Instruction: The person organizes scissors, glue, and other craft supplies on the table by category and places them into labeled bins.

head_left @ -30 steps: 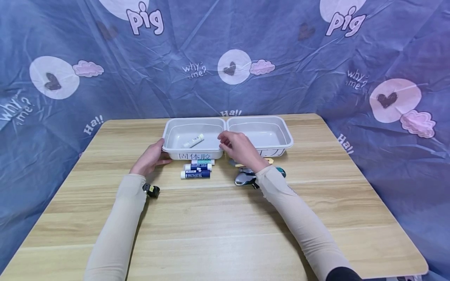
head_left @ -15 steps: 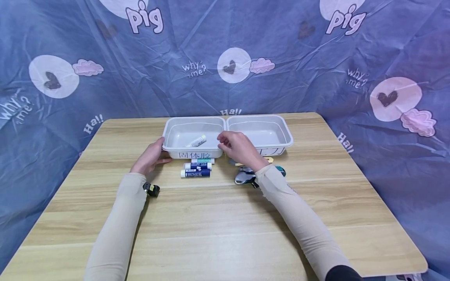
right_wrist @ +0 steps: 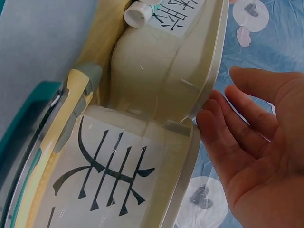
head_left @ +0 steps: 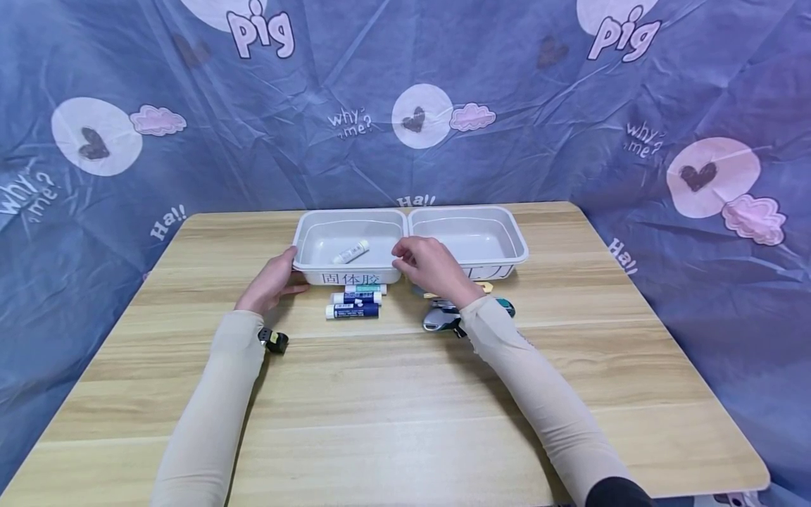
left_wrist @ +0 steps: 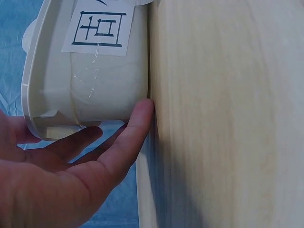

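My left hand [head_left: 266, 283] rests its extended fingers against the outer left end of the left white bin [left_wrist: 109, 85], under the rim; no curl round it shows. Inside that bin lies a white glue stick [head_left: 351, 252]. Over the place where the two bins meet, my right hand [head_left: 432, 267] hovers with loosely bent fingers and nothing between them. One fingertip is at the rim in the right wrist view, and I cannot tell whether it touches. Below this hand and wrist lie utility knives [head_left: 439, 319], partly hidden, one with a yellow body [right_wrist: 71, 107].
Several glue sticks [head_left: 352, 310] lie before the left bin, which has a printed label [head_left: 350, 279]. The right bin [head_left: 469, 243] stands beside it, its label partly covered by my right hand. A blue printed cloth [head_left: 253, 162] hangs behind the table [head_left: 393, 408].
The glue stick inside the left bin has rolled a little to the right, then slightly back left. Both hands have stayed almost still.
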{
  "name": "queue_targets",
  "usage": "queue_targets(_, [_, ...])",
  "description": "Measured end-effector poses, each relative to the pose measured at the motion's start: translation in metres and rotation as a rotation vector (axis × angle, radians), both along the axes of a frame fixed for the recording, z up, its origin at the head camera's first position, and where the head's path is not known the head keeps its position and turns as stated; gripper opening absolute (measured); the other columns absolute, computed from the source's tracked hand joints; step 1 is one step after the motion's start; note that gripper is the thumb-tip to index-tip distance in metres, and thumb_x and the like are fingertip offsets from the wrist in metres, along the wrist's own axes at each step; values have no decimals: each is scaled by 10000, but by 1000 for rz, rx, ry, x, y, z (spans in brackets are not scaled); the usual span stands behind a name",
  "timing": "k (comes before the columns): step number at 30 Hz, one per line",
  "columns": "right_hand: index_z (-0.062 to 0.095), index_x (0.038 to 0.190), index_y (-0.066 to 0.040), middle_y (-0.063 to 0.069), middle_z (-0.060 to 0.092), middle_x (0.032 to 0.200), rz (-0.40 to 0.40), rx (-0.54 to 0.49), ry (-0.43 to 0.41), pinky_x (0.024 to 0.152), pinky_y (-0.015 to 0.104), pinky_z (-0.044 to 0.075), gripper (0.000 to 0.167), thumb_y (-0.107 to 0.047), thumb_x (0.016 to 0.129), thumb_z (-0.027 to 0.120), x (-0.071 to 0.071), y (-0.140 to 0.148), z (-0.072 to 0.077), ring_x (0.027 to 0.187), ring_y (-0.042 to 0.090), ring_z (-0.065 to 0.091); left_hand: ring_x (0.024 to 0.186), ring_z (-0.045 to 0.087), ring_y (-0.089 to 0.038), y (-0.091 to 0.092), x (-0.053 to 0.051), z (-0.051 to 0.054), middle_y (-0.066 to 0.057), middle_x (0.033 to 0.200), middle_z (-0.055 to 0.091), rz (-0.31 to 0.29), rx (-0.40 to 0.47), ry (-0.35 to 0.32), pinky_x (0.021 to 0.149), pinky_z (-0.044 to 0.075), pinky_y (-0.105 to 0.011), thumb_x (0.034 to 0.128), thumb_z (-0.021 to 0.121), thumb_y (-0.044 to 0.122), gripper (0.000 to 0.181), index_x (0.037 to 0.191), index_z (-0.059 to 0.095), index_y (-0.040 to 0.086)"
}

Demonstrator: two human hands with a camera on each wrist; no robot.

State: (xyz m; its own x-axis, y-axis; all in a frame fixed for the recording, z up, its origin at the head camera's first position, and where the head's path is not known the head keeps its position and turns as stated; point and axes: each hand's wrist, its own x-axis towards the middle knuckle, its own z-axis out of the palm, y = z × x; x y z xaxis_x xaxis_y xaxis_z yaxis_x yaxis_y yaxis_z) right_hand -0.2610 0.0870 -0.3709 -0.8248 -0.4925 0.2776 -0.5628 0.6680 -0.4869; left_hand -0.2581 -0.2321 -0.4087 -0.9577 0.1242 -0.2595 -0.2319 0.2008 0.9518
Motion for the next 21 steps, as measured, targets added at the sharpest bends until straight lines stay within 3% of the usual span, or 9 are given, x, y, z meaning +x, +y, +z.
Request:
queue_targets(10, [745, 1102, -29, 71, 744, 1018, -3, 20, 6, 845, 354, 585, 183, -159, 983, 696, 0, 0, 1, 895, 180, 695, 1195, 537, -331, 0, -1, -1, -261, 1376, 470, -1, -17, -2, 1122, 479, -483, 1118, 212, 447, 656, 1532, 366, -37])
queue_targets(15, [739, 1122, -41, 78, 745, 1076, 5, 38, 7, 909, 373, 573, 190, -161, 979, 703, 2, -2, 1, 954, 194, 697, 1146, 545, -297, 0, -2, -1, -238, 1339, 484, 1, -22, 1, 1111, 490, -481, 1118, 209, 449, 655, 1525, 378, -35])
queue_targets(21, [729, 1138, -63, 65, 731, 1131, 88, 103, 61, 981, 372, 550, 195, -170, 976, 712, 4, -6, -3, 1058, 220, 660, 1182, 528, -333, 0, -2, -2, -260, 1351, 468, 1, -15, -4, 1120, 480, -488, 1117, 199, 446, 662, 1530, 364, -45])
